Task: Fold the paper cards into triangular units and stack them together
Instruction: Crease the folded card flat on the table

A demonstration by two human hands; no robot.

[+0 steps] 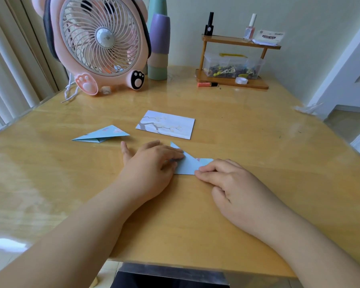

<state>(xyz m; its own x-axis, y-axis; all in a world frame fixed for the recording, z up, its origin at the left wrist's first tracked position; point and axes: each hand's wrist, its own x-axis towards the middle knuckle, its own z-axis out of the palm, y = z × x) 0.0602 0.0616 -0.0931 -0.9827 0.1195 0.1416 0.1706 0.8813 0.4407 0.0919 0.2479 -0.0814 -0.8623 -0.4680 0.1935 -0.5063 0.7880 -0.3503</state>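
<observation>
Head view shows a light-blue paper card [188, 164], partly folded with one corner pointing up, lying flat near the front middle of the wooden table [237, 125]. Left hand [152, 163] lies palm down on its left part, fingers straight, pressing. Right hand [227, 179] presses its right edge with curled fingertips. Behind lie a folded triangular unit [101, 134] and an unfolded card [166, 124]. Farther back stand a pink fan [100, 42] and a small wooden shelf [235, 59].
</observation>
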